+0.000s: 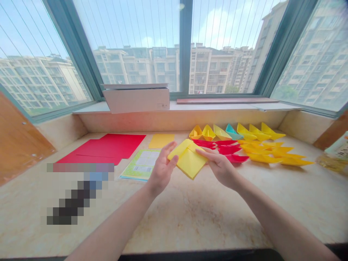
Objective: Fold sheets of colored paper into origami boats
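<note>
A folded sheet of yellow paper point(193, 163), diamond-shaped with layered flaps, is held up over the counter between both hands. My left hand point(164, 167) grips its left corner, thumb on the front face. On the opposite side my right hand point(221, 167) pinches the right corner, fingers along the upper edge. Behind the right hand stand red paper boats point(233, 158) and yellow paper boats point(265, 157) in rows. One teal paper boat point(233, 132) is in the back row. A flat yellow sheet point(162, 140) lies behind my left hand.
Red sheets point(108, 146) and a green printed paper pack point(141, 165) lie to the left on the stone counter point(190, 224). A white box point(137, 99) sits on the window ledge. A bottle point(335, 152) stands at the far right. A pixelated dark object point(74, 201) lies front left.
</note>
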Demonstrator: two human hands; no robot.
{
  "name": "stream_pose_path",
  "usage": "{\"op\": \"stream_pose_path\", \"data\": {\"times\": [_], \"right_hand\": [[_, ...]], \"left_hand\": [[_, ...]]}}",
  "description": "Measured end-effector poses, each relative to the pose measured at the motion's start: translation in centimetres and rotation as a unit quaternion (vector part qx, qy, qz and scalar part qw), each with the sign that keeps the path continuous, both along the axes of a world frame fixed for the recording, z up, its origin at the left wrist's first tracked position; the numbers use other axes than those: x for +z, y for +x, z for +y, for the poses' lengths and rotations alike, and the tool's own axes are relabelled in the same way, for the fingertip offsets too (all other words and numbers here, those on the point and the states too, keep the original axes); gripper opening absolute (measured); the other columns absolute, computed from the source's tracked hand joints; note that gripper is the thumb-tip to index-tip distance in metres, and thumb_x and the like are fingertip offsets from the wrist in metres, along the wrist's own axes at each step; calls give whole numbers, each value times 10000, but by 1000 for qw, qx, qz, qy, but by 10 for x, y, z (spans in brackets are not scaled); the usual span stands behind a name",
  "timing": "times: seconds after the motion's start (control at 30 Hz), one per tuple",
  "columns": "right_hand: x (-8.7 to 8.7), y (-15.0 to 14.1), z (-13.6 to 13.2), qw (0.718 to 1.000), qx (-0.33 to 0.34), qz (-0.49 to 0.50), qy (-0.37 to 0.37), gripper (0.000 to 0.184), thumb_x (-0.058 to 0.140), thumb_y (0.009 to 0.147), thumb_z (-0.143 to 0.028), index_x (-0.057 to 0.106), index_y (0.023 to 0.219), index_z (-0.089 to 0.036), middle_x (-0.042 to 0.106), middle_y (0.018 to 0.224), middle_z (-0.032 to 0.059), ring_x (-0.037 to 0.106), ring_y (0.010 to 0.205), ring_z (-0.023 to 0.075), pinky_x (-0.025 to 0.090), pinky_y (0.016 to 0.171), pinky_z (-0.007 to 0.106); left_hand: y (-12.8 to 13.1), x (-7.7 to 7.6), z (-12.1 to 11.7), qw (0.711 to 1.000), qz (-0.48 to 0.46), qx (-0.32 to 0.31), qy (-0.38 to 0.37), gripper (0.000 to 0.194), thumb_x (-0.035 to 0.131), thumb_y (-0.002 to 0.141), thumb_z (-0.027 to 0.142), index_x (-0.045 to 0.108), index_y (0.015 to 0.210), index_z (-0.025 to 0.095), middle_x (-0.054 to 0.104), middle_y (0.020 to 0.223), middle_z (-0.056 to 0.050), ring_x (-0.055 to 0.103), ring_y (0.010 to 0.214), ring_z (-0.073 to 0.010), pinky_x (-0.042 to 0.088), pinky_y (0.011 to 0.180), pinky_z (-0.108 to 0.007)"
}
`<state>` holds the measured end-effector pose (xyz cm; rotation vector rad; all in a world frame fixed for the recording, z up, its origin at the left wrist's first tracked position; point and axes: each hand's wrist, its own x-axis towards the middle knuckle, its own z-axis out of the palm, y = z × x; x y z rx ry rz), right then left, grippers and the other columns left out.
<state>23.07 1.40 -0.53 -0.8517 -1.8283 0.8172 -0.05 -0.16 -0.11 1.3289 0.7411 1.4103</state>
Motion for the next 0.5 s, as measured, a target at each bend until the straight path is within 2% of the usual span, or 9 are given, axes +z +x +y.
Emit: {"op": "stream_pose_path", "data": {"times": [0.07, 0.13, 0.23, 0.33, 0.4, 0.5], "right_hand": [[2, 1, -3, 999, 22, 35, -15, 491, 505, 877, -145, 620, 1312, -340, 487, 1496, 3, 436, 1381, 283, 399, 1109, 489], [5, 1, -7, 994, 46, 94, -29, 417, 515, 907, -213, 646, 1285, -331, 498, 1488, 12, 439, 1377, 297, 432, 1079, 487], [10, -3, -10, 985, 33, 159, -52, 331, 546, 948, -328, 672, 1253, -300, 591, 1401, 47, 519, 1311, 293, 475, 1040, 470], [13, -10, -12, 980, 20, 182, -82, 478, 625, 918, -361, 543, 1387, -316, 595, 1397, 53, 560, 1271, 276, 505, 1019, 455], [13, -14, -12, 975, 24, 199, -95, 600, 640, 908, -371, 425, 1467, -331, 566, 1427, 58, 564, 1268, 276, 520, 1007, 460], [8, -19, -11, 971, 8, 215, -101, 659, 620, 916, -391, 340, 1509, -327, 542, 1449, 72, 564, 1268, 286, 529, 998, 473]], "left_hand": [[2, 2, 1, 998, -44, -26, -43, 760, 708, 857, 313, 291, 1492, 322, 352, 1571, -124, 534, 1295, -295, 464, 1046, -439], [3, 4, -1, 992, -71, -65, -83, 807, 724, 848, 277, 254, 1504, 296, 437, 1520, -134, 571, 1257, -274, 464, 1051, -413], [6, 6, -5, 978, -78, -136, -134, 611, 691, 879, 319, 430, 1417, 192, 599, 1364, -156, 591, 1233, -279, 461, 1055, -407], [7, 5, -7, 970, -67, -166, -166, 445, 671, 888, 387, 600, 1247, 136, 661, 1271, -166, 604, 1211, -295, 481, 1030, -420], [7, 4, -8, 970, -62, -161, -174, 422, 678, 878, 413, 637, 1192, 134, 676, 1246, -162, 618, 1188, -294, 493, 1013, -423], [6, 5, -9, 970, -59, -164, -172, 447, 685, 867, 436, 633, 1212, 157, 682, 1238, -155, 635, 1162, -286, 498, 999, -422]]}}
